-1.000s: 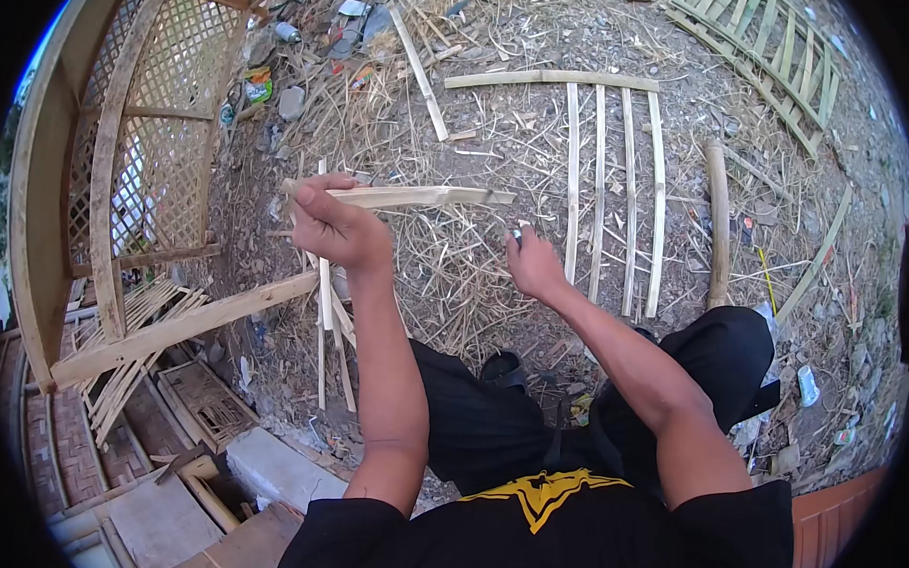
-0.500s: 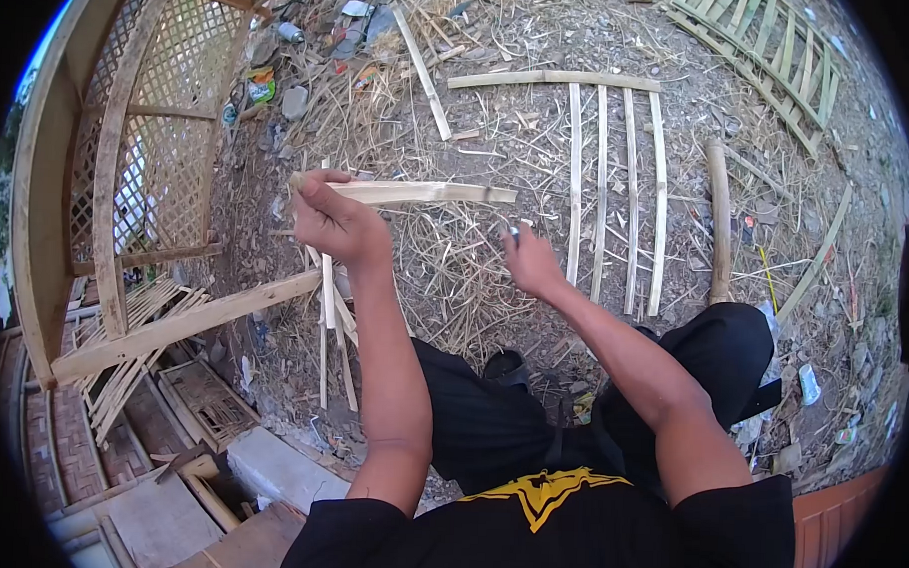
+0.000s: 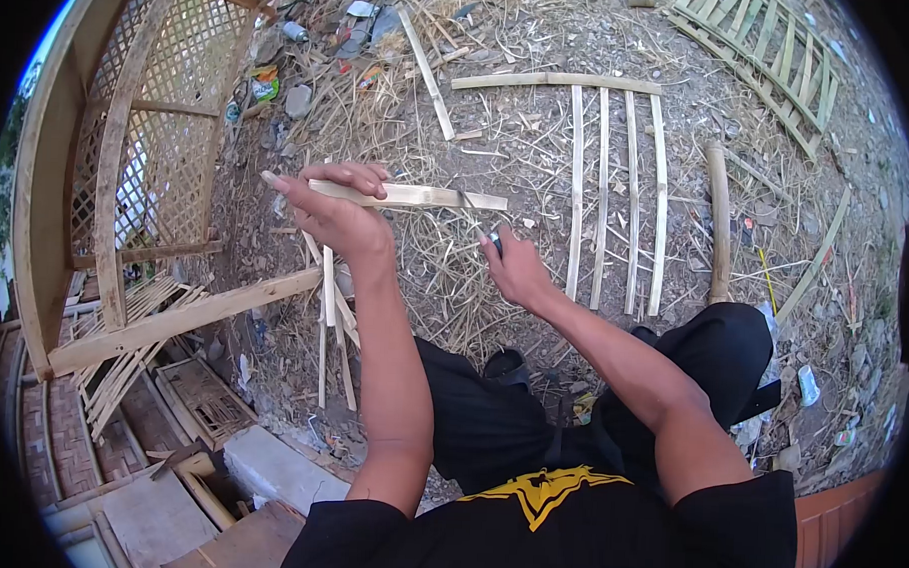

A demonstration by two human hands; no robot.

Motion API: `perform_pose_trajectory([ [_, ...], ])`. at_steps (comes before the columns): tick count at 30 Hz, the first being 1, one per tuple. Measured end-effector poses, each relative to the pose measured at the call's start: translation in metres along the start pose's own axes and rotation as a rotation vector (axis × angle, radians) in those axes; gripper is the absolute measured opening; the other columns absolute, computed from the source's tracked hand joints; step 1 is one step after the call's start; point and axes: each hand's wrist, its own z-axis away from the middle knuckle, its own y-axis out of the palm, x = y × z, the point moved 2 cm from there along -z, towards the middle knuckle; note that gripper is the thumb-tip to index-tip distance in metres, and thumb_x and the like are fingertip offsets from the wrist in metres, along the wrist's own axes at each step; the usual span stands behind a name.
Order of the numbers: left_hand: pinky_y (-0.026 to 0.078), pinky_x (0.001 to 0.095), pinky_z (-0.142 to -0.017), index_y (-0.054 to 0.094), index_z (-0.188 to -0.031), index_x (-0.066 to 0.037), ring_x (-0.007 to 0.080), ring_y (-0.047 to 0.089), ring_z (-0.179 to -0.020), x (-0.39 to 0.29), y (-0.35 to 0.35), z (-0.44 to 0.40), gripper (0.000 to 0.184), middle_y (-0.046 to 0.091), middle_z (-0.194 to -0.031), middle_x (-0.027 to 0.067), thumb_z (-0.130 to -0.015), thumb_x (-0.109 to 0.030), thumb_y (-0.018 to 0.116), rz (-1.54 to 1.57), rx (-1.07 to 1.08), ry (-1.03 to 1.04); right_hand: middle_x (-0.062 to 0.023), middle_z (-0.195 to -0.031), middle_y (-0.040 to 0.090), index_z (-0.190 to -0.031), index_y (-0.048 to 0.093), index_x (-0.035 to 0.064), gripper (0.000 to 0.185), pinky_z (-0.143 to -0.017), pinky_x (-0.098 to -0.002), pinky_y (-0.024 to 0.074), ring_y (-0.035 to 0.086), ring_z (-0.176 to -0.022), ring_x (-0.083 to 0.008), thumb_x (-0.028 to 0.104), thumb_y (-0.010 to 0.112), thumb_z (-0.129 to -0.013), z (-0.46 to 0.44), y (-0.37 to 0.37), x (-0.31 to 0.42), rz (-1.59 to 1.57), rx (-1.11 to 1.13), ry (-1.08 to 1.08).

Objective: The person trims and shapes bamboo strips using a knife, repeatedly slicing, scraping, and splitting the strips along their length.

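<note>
A pale bamboo strip (image 3: 418,195) extends rightward from my left hand (image 3: 339,212). The fingers lie over its near end and the thumb sticks out to the left, so the hold looks loose. My right hand (image 3: 518,268) is closed round the dark handle of a knife (image 3: 495,242). Its thin blade points up and left and meets or crosses the strip near the right end; whether it cuts into the wood I cannot tell. Below the strip, thin shavings (image 3: 446,249) cover the ground.
Right of my hands, several upright strips (image 3: 603,199) lie below a crosswise strip (image 3: 557,81). Beyond them is a bamboo pole (image 3: 718,223). A slatted panel (image 3: 757,64) lies at the far right. On the left stands a wooden lattice frame (image 3: 113,172), with a beam (image 3: 188,320) reaching toward my left arm.
My left fingers have loosened and stretched out along the strip, which has turned slightly. My right hand has shifted a little left and down, with the knife blade now at the strip.
</note>
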Motion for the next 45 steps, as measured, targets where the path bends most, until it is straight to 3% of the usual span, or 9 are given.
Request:
perform_pose_trajectory([
  [5, 0.034, 0.0282, -0.039, 0.036, -0.061, -0.011, 0.0125, 0.033, -0.035, -0.013, -0.001, 0.001, 0.065, 0.032, -0.042, 0.0020, -0.095, -0.066, 0.027, 0.028, 0.160, -0.046, -0.0291, -0.069, 0.061, -0.100, 0.050, -0.0025, 0.044, -0.068, -0.0563, 0.0476, 0.062, -0.072, -0.0489, 0.040, 0.042, -0.099, -0.001, -0.002, 0.000, -0.058, 0.048, 0.035],
  [7, 0.021, 0.0243, -0.036, 0.032, -0.059, -0.013, 0.0096, 0.024, -0.036, -0.023, 0.001, 0.001, 0.067, 0.026, -0.044, -0.0006, -0.089, -0.074, 0.030, 0.021, 0.104, -0.054, -0.0286, -0.069, 0.061, -0.098, 0.050, -0.0019, 0.044, -0.070, -0.0568, 0.0479, 0.062, -0.073, -0.0490, 0.041, 0.042, -0.099, -0.007, 0.005, -0.016, 0.067, -0.031, -0.015],
  [13, 0.017, 0.0245, -0.036, 0.028, -0.059, -0.015, 0.0101, 0.019, -0.036, -0.043, -0.012, -0.005, 0.067, 0.021, -0.043, -0.0022, -0.088, -0.075, 0.028, 0.034, 0.052, -0.055, -0.0286, -0.066, 0.060, -0.096, 0.050, -0.0014, 0.039, -0.063, -0.0559, 0.0500, 0.062, -0.068, -0.0493, 0.038, 0.046, -0.098, -0.004, 0.006, -0.047, 0.206, -0.012, -0.105],
  [34, 0.015, 0.0215, -0.038, 0.031, -0.061, -0.014, 0.0081, 0.017, -0.039, -0.233, -0.114, 0.027, 0.064, 0.025, -0.047, -0.0022, -0.091, -0.071, 0.030, -0.222, -0.201, 0.446, -0.0240, -0.070, 0.063, -0.097, 0.051, 0.0039, 0.036, -0.068, -0.0546, 0.0515, 0.063, -0.073, -0.0470, 0.039, 0.046, -0.097, -0.002, 0.014, -0.030, 0.399, -0.046, -0.322],
  [36, 0.021, 0.0240, -0.042, 0.033, -0.059, -0.014, 0.0093, 0.022, -0.042, -0.299, -0.155, 0.044, 0.069, 0.025, -0.048, -0.0024, -0.087, -0.076, 0.027, -0.018, -0.102, 0.723, -0.0251, -0.073, 0.064, -0.099, 0.053, -0.0019, 0.042, -0.070, -0.0544, 0.0522, 0.064, -0.077, -0.0465, 0.039, 0.045, -0.098, -0.012, -0.008, -0.082, 0.188, -0.105, 0.074],
  [37, 0.021, 0.0240, -0.042, 0.033, -0.059, -0.014, 0.0093, 0.022, -0.042, -0.316, -0.174, 0.042, 0.069, 0.025, -0.048, -0.0024, -0.087, -0.076, 0.027, -0.017, -0.093, 0.747, -0.0262, -0.073, 0.064, -0.098, 0.053, -0.0074, 0.047, -0.071, -0.0544, 0.0526, 0.065, -0.078, -0.0458, 0.039, 0.046, -0.097, -0.011, -0.022, -0.098, 0.278, -0.209, 0.062],
  [39, 0.023, 0.0266, -0.046, 0.035, -0.057, -0.014, 0.0106, 0.023, -0.044, -0.339, -0.171, 0.051, 0.073, 0.026, -0.049, -0.0023, -0.084, -0.080, 0.022, 0.200, 0.249, 0.837, -0.0274, -0.072, 0.063, -0.095, 0.054, -0.0010, 0.039, -0.070, -0.0554, 0.0508, 0.064, -0.074, -0.0476, 0.038, 0.047, -0.097, -0.012, -0.035, -0.070, 0.282, -0.241, -0.050],
  [43, 0.020, 0.0271, -0.044, 0.029, -0.059, -0.016, 0.0106, 0.021, -0.044, -0.230, -0.090, -0.008, 0.067, 0.023, -0.048, -0.0036, -0.092, -0.073, 0.016, -0.186, -0.110, 0.627, -0.0264, -0.072, 0.063, -0.092, 0.054, -0.0006, 0.038, -0.070, -0.0537, 0.0487, 0.062, -0.073, -0.0484, 0.037, 0.050, -0.095, -0.011, -0.032, -0.017, 0.146, -0.284, -0.108],
  [45, 0.017, 0.0240, -0.039, 0.032, -0.056, -0.017, 0.0094, 0.023, -0.039, -0.169, -0.053, -0.019, 0.062, 0.024, -0.045, -0.0042, -0.099, -0.060, 0.019, -0.019, -0.091, 0.387, -0.0259, -0.072, 0.063, -0.091, 0.053, -0.0014, 0.038, -0.071, -0.0530, 0.0480, 0.062, -0.074, -0.0481, 0.037, 0.052, -0.094, -0.013, -0.026, -0.003, 0.033, -0.344, -0.071],
])
